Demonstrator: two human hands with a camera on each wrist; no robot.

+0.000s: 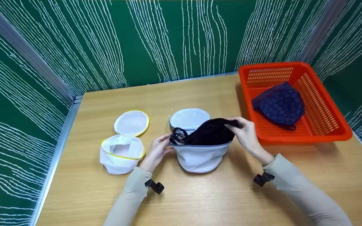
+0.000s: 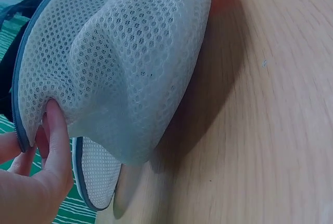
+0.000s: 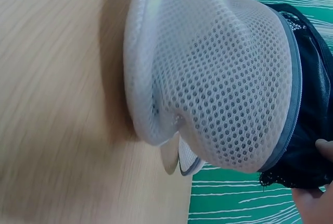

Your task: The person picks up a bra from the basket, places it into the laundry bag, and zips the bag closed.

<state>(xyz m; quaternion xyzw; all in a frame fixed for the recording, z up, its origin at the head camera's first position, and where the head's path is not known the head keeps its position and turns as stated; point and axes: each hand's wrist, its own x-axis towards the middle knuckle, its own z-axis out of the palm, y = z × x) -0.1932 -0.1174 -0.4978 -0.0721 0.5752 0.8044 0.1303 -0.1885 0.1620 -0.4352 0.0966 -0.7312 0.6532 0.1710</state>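
A white mesh laundry bag (image 1: pixel 201 158) with a grey zip stands on the table, its round lid (image 1: pixel 189 117) folded back. My left hand (image 1: pixel 156 150) pinches the bag's rim at its left side, as the left wrist view also shows. In my right hand (image 1: pixel 245 131) is the edge of a black bra (image 1: pixel 214 131) trimmed with lace. The bra lies partly inside the bag's mouth, and its dark straps (image 1: pixel 178 135) bunch by the left rim. In the right wrist view the thumb and fingers grip the black bra (image 3: pixel 312 94) beyond the zip edge.
At the left stands a second white mesh bag (image 1: pixel 119 163) with yellow trim, its lid (image 1: pixel 131 123) laid back. An orange-red plastic basket (image 1: pixel 303 138) at the right holds a navy bra (image 1: pixel 280 105). Green panels (image 1: pixel 174 37) with white wavy lines enclose the wooden table (image 1: pixel 200 201).
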